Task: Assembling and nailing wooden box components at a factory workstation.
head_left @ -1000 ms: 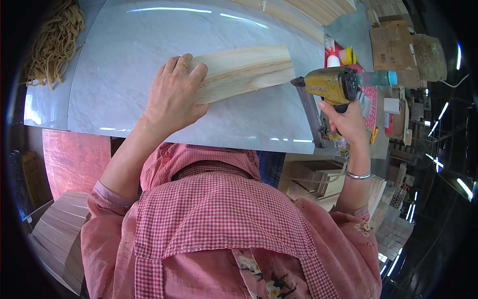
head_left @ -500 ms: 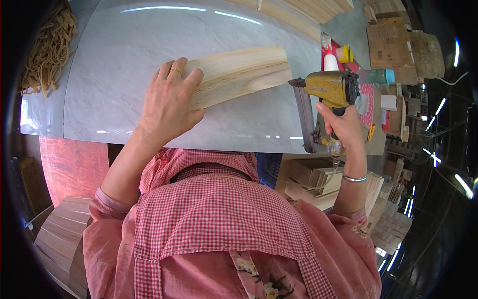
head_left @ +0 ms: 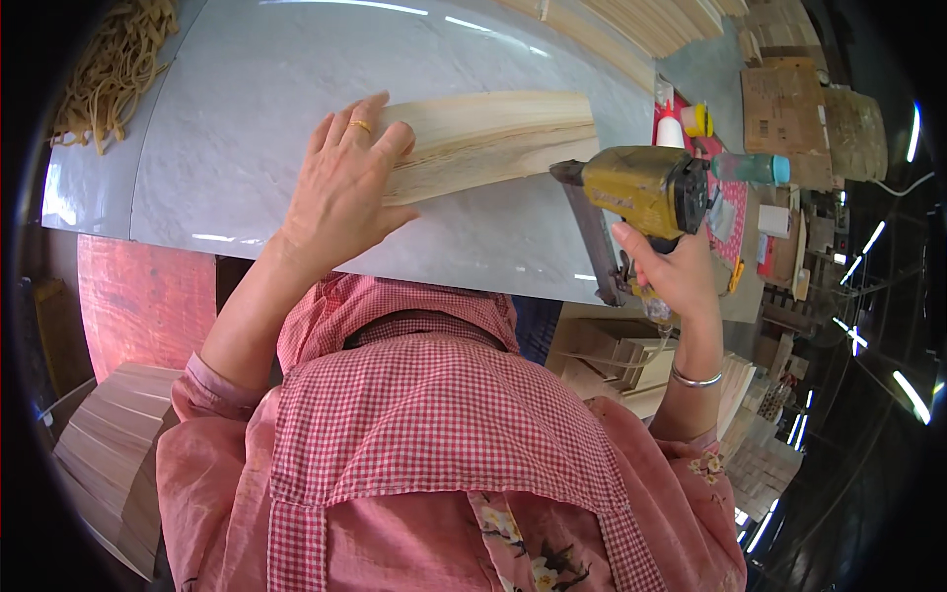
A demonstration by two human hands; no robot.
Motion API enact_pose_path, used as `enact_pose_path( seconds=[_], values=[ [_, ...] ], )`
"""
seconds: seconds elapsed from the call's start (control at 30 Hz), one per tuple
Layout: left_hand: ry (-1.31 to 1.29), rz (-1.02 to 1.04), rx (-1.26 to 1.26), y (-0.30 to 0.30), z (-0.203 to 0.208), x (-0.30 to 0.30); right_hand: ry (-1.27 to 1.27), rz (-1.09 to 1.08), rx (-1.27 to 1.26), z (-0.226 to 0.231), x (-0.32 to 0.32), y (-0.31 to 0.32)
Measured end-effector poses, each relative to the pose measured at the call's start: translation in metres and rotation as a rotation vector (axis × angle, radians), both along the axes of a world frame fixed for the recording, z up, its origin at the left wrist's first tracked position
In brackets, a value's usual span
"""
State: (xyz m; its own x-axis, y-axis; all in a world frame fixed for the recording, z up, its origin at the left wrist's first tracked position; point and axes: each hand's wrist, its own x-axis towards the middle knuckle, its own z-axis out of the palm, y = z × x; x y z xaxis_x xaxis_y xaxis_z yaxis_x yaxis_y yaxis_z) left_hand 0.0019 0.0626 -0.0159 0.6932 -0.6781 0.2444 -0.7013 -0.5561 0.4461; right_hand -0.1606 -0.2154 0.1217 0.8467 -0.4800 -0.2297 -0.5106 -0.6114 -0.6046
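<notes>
A pale wooden board (head_left: 493, 133) with darker grain streaks lies on the grey marbled tabletop (head_left: 227, 128). My left hand (head_left: 345, 168), with a gold ring, grips its left end. The fingers reach the far edge and the thumb is at the near edge. My right hand (head_left: 671, 271) is closed round the handle of a yellow and black nail gun (head_left: 631, 187). The gun's nose overlaps the near right corner of the board in view; whether it touches the wood I cannot tell. An air hose fitting shows below the handle.
Wooden strips (head_left: 631, 30) are stacked at the far right of the table. A white bottle with a red tip (head_left: 669, 128), a yellow-rimmed tub (head_left: 698, 120) and a teal-capped jar (head_left: 755, 169) stand right of the board. A heap of tan bands (head_left: 113, 79) lies far left.
The nail gun has moved left and nearer the camera, its nose now over the board's corner. My left hand stays at the board's left end. The whole view has shifted slightly.
</notes>
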Motion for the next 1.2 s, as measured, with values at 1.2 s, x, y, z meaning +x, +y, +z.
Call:
enact_pose_path(
  seconds=[1.2],
  values=[
    [0.108, 0.081, -0.318, 0.033, -0.06, -0.001, -0.057, 0.341, -0.046, 0.003, 0.014, 0.107]
  ],
)
